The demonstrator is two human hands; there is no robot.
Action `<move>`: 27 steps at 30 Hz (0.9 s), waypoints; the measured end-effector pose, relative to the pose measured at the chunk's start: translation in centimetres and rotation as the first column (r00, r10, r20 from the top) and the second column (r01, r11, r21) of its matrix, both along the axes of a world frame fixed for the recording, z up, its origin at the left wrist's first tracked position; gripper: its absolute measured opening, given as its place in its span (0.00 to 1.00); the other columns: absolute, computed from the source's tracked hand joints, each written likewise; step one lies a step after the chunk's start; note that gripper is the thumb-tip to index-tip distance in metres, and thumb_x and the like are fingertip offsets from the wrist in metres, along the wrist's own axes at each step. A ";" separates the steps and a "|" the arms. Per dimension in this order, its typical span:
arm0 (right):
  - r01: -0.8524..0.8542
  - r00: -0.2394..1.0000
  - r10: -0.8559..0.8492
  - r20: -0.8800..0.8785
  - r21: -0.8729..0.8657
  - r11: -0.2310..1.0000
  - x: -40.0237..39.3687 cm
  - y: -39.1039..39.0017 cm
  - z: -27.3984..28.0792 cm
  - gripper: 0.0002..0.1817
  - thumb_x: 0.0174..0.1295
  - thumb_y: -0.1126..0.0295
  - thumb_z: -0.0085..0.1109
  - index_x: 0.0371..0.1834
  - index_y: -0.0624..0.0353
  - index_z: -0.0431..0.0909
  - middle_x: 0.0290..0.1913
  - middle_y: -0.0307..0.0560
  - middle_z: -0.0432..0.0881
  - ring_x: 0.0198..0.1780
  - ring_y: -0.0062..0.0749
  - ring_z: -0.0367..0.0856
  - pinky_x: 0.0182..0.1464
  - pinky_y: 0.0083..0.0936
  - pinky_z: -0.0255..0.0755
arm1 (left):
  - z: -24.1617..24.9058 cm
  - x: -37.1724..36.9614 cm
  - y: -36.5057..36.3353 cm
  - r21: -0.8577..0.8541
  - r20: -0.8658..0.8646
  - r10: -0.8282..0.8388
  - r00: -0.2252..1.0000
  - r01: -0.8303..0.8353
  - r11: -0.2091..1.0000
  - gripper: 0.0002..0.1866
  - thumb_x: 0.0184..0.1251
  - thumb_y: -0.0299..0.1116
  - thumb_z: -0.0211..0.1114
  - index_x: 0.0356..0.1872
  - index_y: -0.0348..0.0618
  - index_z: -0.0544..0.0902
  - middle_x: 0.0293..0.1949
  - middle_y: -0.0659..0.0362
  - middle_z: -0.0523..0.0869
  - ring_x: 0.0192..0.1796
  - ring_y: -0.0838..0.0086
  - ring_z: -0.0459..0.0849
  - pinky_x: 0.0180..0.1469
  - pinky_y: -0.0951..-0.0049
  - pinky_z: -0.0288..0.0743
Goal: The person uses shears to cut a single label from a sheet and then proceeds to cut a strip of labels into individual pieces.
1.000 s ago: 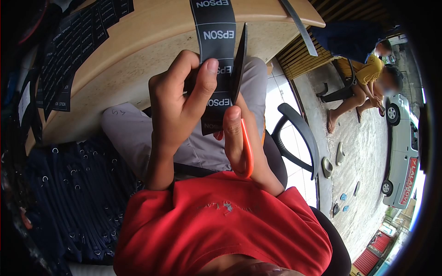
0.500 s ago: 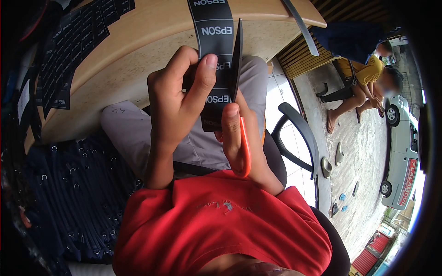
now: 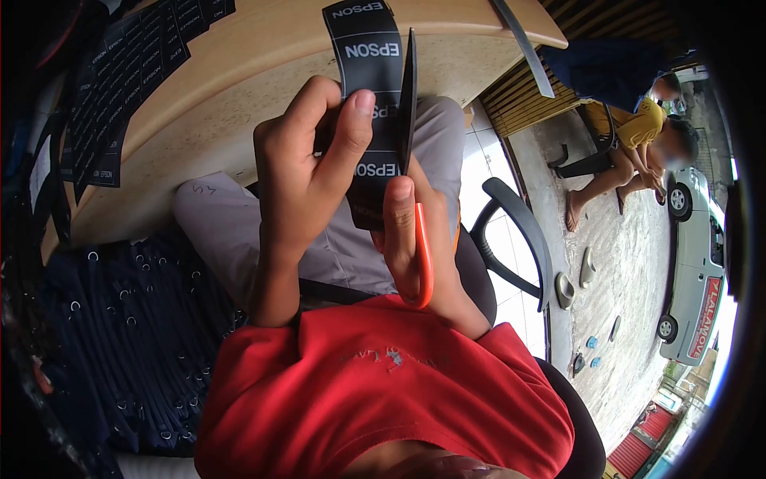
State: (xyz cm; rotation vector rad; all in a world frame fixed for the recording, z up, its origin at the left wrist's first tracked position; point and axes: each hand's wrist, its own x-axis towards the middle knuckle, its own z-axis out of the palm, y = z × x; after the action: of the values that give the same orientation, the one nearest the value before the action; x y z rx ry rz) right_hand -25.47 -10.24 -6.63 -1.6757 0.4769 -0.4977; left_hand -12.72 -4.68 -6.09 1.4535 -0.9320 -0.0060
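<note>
Pinched between thumb and fingers of my left hand (image 3: 307,164) is a black label strip (image 3: 369,68) printed with repeated white EPSON lettering. It stands up above the thumb, and its lower end hangs down by my right hand. My right hand (image 3: 411,231) grips a pair of scissors (image 3: 423,263) by the orange handle, thumb through the loop. The dark blade points upward along the right edge of the strip, overlapping the ends of some letters. My right fingers are mostly hidden behind the strip and handle.
A curved wooden table (image 3: 239,60) lies ahead, with more printed EPSON strips (image 3: 132,76) at its left and a metal ruler-like strip (image 3: 523,48) at its right. Navy straps with metal rings (image 3: 128,343) pile at lower left. A chair armrest (image 3: 523,239) and a seated person (image 3: 630,136) are right.
The label strip and scissors have shifted very slightly left, and the strip's top end has dipped a little. Both hands keep their hold.
</note>
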 end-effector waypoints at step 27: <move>0.053 0.998 -0.053 -0.017 -0.018 0.998 0.0 0.4 0.4 0.20 0.74 0.58 0.44 0.31 0.65 0.67 0.14 0.52 0.71 0.14 0.44 0.73 0.19 0.32 0.63 | 0.2 -0.1 0.1 -0.005 -0.055 -0.012 0.998 0.012 1.000 0.16 0.70 0.32 0.62 0.23 0.39 0.69 0.13 0.67 0.68 0.19 0.88 0.62 0.20 0.81 0.56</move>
State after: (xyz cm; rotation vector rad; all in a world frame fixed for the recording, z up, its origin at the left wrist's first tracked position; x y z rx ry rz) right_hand -25.46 -9.85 -6.24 -1.6892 0.5317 -0.5279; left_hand -12.79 -4.56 -5.87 1.4370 -0.8954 -0.0523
